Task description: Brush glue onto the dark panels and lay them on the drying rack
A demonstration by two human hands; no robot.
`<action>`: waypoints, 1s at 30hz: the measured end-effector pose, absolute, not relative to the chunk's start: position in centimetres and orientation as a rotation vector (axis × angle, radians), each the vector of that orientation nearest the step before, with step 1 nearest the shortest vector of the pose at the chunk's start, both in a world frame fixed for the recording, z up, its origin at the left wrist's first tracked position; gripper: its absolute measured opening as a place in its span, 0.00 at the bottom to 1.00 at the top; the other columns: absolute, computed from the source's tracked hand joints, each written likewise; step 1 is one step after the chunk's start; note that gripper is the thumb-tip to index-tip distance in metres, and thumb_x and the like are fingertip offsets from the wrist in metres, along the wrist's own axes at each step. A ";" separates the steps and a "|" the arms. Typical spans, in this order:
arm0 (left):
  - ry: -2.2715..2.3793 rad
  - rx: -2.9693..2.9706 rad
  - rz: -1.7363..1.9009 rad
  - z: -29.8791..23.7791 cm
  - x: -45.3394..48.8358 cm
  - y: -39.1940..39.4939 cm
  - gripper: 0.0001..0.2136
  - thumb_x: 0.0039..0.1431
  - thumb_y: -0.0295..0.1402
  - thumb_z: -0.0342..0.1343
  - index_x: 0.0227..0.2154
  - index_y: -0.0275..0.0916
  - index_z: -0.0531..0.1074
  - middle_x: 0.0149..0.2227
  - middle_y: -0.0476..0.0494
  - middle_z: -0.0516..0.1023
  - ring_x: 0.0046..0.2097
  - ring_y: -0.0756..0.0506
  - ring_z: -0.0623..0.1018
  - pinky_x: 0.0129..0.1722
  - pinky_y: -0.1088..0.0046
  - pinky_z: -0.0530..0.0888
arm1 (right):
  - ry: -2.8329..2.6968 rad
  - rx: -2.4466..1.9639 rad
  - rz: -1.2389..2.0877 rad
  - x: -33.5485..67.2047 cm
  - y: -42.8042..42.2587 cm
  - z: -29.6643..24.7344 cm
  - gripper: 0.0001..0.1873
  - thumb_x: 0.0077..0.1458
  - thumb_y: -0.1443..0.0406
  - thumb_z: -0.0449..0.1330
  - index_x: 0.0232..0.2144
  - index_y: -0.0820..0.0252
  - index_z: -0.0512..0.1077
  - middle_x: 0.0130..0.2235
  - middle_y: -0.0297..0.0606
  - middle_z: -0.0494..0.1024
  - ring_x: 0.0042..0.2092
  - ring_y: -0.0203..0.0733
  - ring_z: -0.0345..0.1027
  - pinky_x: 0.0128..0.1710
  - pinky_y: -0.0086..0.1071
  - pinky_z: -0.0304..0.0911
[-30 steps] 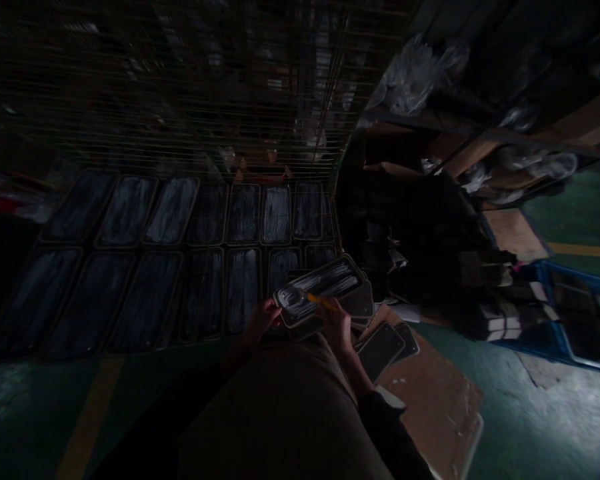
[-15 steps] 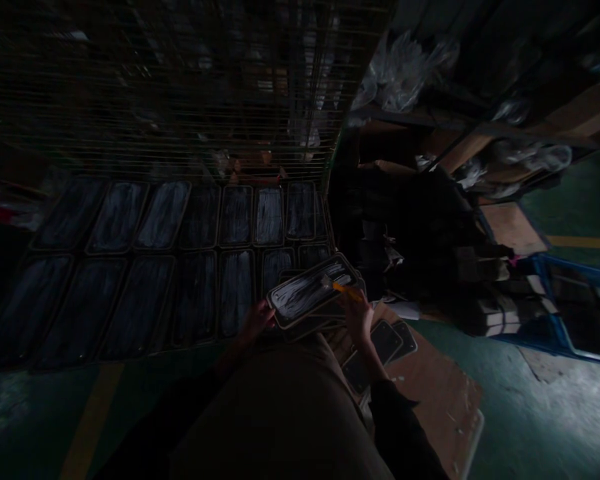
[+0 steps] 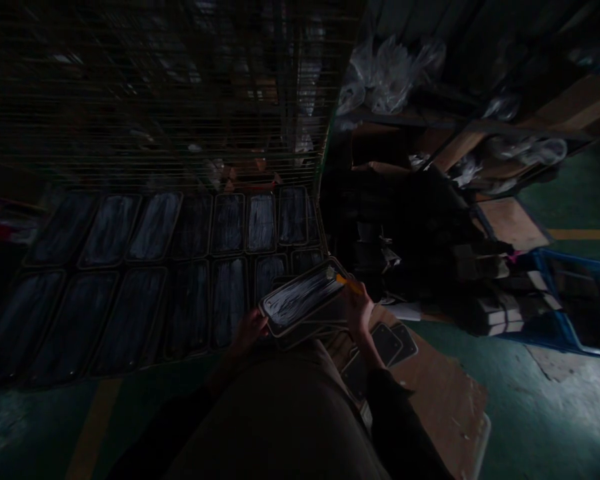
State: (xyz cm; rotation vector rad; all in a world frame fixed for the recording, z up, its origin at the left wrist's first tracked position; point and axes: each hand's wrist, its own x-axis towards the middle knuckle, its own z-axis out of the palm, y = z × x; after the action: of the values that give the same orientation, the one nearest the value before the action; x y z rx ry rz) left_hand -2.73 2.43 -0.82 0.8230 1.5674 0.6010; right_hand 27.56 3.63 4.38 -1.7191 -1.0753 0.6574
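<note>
The scene is very dark. My left hand (image 3: pixel 249 331) grips the near end of a dark rectangular panel (image 3: pixel 300 298) streaked with white, held tilted over my lap. My right hand (image 3: pixel 359 312) is closed on a small brush with an orange handle (image 3: pixel 347 283), its tip resting on the panel's far right corner. More dark panels (image 3: pixel 387 340) lie stacked under and right of my right hand, on a brown board (image 3: pixel 445 407).
Two rows of similar white-streaked panels (image 3: pixel 180 267) lie flat on the floor in front of me. A wire rack (image 3: pixel 155 87) rises behind them. Cluttered shelves with plastic bags (image 3: pixel 390 73) stand at right. A blue frame (image 3: pixel 560 293) sits on the green floor.
My right hand has drawn the brush along the panel from its near-left part to the far right corner. The view has drifted slightly; my left hand keeps its grip.
</note>
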 end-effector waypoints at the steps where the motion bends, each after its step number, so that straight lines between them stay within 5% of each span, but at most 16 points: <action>1: 1.572 0.818 0.600 -0.9 -2.7 2.4 0.09 0.47 0.32 0.64 0.30 0.35 0.72 0.24 0.50 0.75 0.22 0.52 0.74 0.20 0.78 0.72 | -1.087 -1.703 0.705 27.3 3.8 4.5 0.20 0.61 0.51 0.55 0.45 0.60 0.73 0.37 0.40 0.79 0.34 0.40 0.75 0.33 0.31 0.73; 7: 1.590 0.800 0.613 -1.7 -2.8 2.3 0.09 0.48 0.31 0.65 0.30 0.36 0.71 0.23 0.52 0.74 0.22 0.52 0.75 0.21 0.80 0.73 | -1.107 -1.677 0.854 25.7 5.0 3.5 0.23 0.58 0.48 0.56 0.41 0.60 0.74 0.32 0.39 0.79 0.28 0.40 0.73 0.26 0.30 0.69; 17: 1.592 0.641 0.621 -0.2 -1.7 2.2 0.06 0.51 0.25 0.63 0.29 0.35 0.70 0.28 0.49 0.76 0.25 0.51 0.78 0.25 0.74 0.79 | -0.958 -1.688 0.668 29.9 7.6 3.0 0.23 0.58 0.48 0.56 0.44 0.62 0.71 0.36 0.39 0.79 0.31 0.40 0.75 0.31 0.31 0.72; 30: 1.576 0.619 0.647 0.0 -1.8 2.0 0.13 0.47 0.32 0.67 0.33 0.34 0.71 0.29 0.49 0.76 0.27 0.51 0.77 0.27 0.74 0.79 | -1.278 -1.768 0.543 31.0 1.7 5.6 0.18 0.65 0.55 0.52 0.47 0.60 0.73 0.41 0.42 0.79 0.36 0.42 0.76 0.36 0.32 0.70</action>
State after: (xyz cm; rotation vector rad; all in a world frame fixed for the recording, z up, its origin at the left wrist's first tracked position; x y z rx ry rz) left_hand -1.83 1.98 -0.01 0.6194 1.5759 0.6470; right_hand 30.98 1.69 5.57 -1.7682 -1.2783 0.5432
